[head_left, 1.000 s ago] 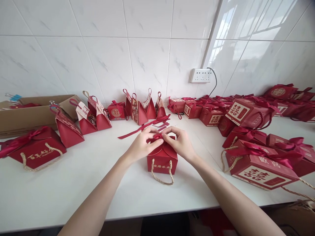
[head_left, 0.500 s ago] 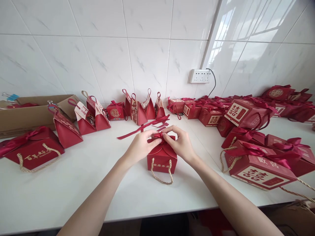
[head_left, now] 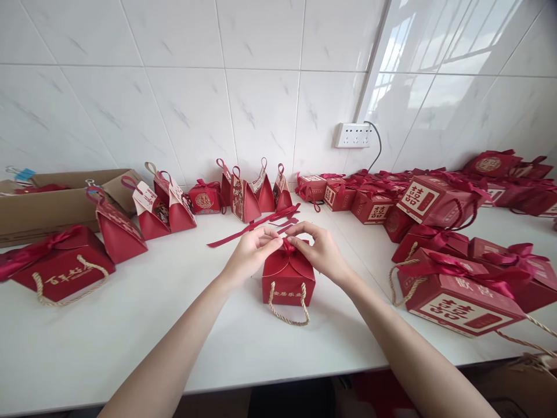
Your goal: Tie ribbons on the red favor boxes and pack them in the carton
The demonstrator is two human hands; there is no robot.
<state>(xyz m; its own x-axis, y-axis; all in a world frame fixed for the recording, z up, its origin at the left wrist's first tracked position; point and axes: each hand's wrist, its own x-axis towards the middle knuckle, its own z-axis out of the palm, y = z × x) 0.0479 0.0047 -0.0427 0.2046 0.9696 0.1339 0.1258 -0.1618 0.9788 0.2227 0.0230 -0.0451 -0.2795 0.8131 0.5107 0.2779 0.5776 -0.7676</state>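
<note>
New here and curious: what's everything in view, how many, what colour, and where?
Box: one, red, centre
Bow: one, red, atop box
Peaked boxes: about eight, mostly red, back and left
Other boxes: many, red, both sides and back
Ribbons: several, red, behind box
Carton: one, brown, far left
Clips: two, bluish, on carton
Socket: one, white, wall
Cable: one, dark, beside socket
Wall: one, white, behind
Table: one, white, beneath
Left hand: one, at the bow
Right hand: one, at the bow
</note>
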